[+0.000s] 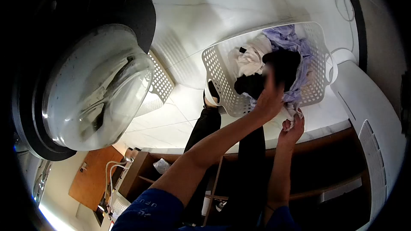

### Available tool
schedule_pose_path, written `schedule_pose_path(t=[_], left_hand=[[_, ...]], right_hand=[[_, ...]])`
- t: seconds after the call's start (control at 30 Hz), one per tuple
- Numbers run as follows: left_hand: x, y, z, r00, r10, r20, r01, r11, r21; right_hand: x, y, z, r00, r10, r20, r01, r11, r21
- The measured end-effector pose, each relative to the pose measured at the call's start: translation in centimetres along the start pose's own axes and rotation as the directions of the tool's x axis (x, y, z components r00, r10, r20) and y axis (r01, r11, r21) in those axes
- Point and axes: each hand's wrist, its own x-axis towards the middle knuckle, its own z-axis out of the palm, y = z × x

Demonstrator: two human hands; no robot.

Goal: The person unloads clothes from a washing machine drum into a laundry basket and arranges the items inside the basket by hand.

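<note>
A white perforated laundry basket (217,83) stands on the floor with crumpled clothes in it. My left hand (269,99) reaches over its near side, blurred at the fingers, and is closed on a black garment (286,66) that partly covers them. A pale crumpled cloth (293,113) hangs over the rim, and my right hand (293,129) pinches its lower end. Around the black garment lie a lavender cloth (280,36) and a cream-white garment (251,57). Another black piece (249,84) rests nearer the basket's left side.
An open round glass washer door (98,90) juts out at the left. Partly behind it is a second perforated basket (160,79). A white appliance (364,107) stands at the right, and a wooden shelf unit (329,145) lies below my hands. A cable (349,10) runs along the upper right.
</note>
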Motion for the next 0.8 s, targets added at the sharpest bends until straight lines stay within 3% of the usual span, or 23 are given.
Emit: schedule_pose_path(t=[0.17, 0.3, 0.4, 0.5, 0.57, 0.63, 0.73, 0.8], left_hand=[[-0.2, 1.0, -1.1, 0.984, 0.070, 0.166, -0.031, 0.974, -0.224], [-1.8, 0.1, -0.6, 0.926, 0.272, 0.262, -0.223, 0.954, -0.200], [-1.6, -0.2, -1.3, 0.868, 0.134, 0.479, 0.119, 0.879, -0.461], [-1.3, -2.6, -1.6, 0.989, 0.107, 0.106, -0.072, 0.954, -0.291], [1.5, -5.7, -3.5, 0.958, 0.172, -0.228, -0.198, 0.975, -0.097], [4.3, -7.4, -4.2, 0.915, -0.017, -0.403, 0.106, 0.974, 0.200], [5.8, -13.0, -1.1, 0.891, -0.262, -0.371, 0.356, 0.909, 0.215], [5.5, -17.3, 0.3, 0.908, -0.351, -0.231, 0.365, 0.931, 0.019]], right_hand=[[-0.3, 0.6, 0.5, 1.000, -0.005, 0.025, 0.005, 1.000, 0.000], [-0.2, 0.9, 1.4, 0.994, -0.029, 0.107, 0.042, 0.992, -0.119], [1.6, 2.4, 1.3, 0.993, -0.031, 0.118, 0.059, 0.968, -0.245], [4.3, 2.7, 1.6, 0.999, 0.011, 0.051, 0.011, 0.910, -0.413], [5.6, 3.5, 2.4, 0.998, -0.034, 0.045, 0.052, 0.863, -0.503], [5.9, 3.7, 3.2, 0.961, -0.212, 0.176, 0.276, 0.720, -0.637], [7.2, 4.7, 3.2, 0.860, -0.384, 0.336, 0.500, 0.504, -0.704], [8.5, 4.6, 1.7, 0.846, -0.399, 0.354, 0.506, 0.392, -0.768]])
